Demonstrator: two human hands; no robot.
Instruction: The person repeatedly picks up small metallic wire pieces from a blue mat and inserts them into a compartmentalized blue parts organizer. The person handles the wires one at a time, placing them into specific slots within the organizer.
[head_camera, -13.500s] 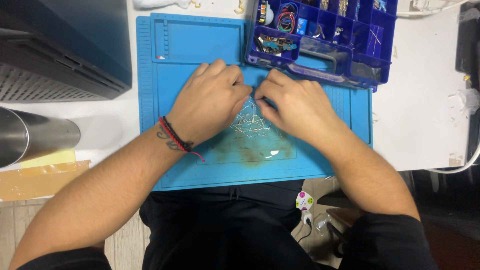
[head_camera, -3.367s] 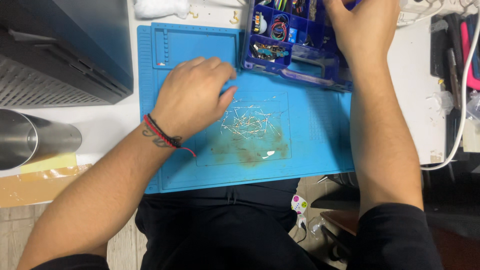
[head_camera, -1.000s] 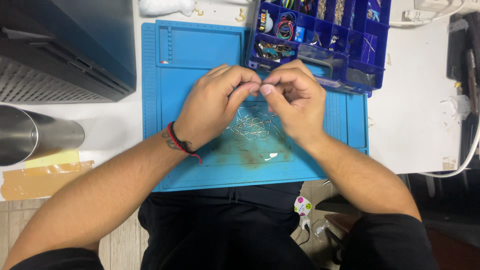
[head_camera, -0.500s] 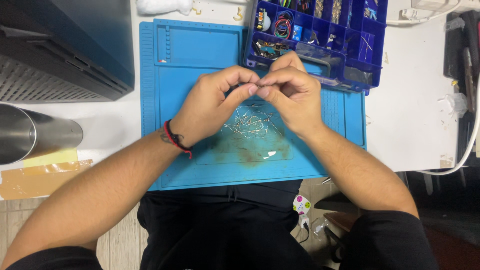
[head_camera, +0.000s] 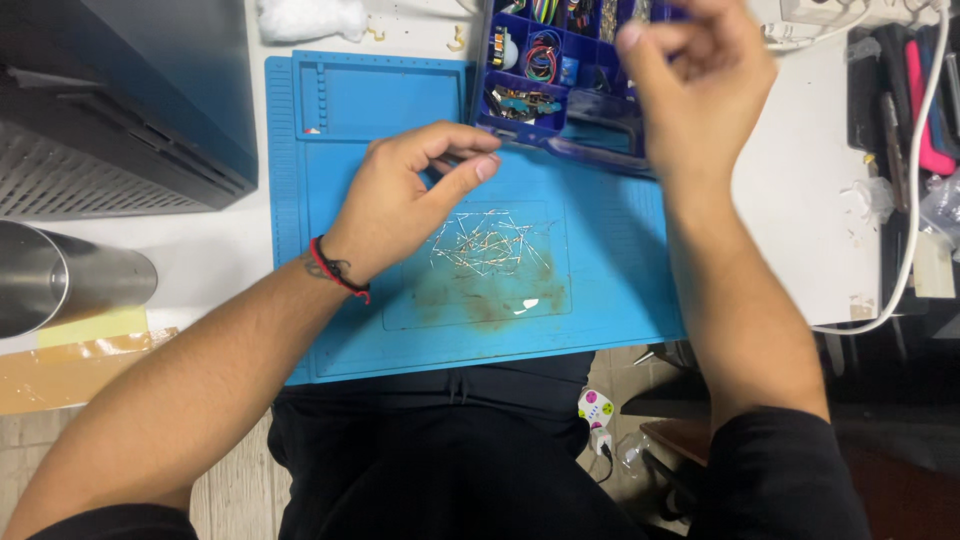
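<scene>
Two hands are in view: one left hand (head_camera: 400, 200) and one right hand (head_camera: 700, 90). There is one blue mat (head_camera: 340, 330), one organiser box (head_camera: 560, 70), one metal cylinder (head_camera: 60, 285), and one pile of many thin wire parts (head_camera: 490, 243), too many to count.

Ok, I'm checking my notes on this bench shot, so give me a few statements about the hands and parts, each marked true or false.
1. The left hand rests on the blue mat. True.
2. The right hand lies flat on the pile of thin wire parts. False: it is raised over the dark blue compartment box.
3. The wire parts lie on the mat between the two forearms. True.
4. The left wrist is bare. False: it wears a red and black cord bracelet.
5. The compartment box sits at the mat's near edge. False: it is at the far right corner.
</scene>
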